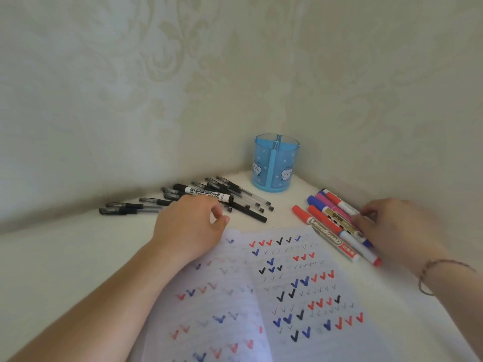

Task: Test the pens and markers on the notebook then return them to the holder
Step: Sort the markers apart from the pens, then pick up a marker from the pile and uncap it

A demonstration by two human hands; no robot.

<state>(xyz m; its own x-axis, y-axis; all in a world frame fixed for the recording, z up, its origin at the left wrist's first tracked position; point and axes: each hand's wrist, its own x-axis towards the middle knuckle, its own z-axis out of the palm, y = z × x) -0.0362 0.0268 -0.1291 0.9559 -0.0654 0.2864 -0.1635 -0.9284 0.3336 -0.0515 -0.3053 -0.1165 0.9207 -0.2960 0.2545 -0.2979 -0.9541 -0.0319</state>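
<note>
Markers (337,226) lie in a fanned cluster to the right of the blue holder (276,163), and the right hand (392,228) is down on that cluster, fingertips and thumb touching the barrels at the near end. Whether the fingers actually close round one marker or just rest across them, I cannot tell from this angle. A thin bracelet (439,273) circles that wrist.

Over on the other side, the left hand (190,226) sits with fingers loosely curled, thumb and forefinger nearly meeting, nothing between them. Its knuckles lie just in front of a white-barrelled black whiteboard marker (206,193), which rests across the heap of black gel pens (227,194) spread to the left of the holder. Two more pens (125,208) lie further left of the holder, apart from the heap.

Nearer the person than the holder, the open notebook (261,296) shows its pages covered in red, blue and black ticks. The left forearm crosses its left page. The holder itself stands upright in the corner of the white tabletop (65,257), transparent, divided into compartments, with cartoon faces on its wall. Patterned cream wallpaper (156,74) rises behind it.
</note>
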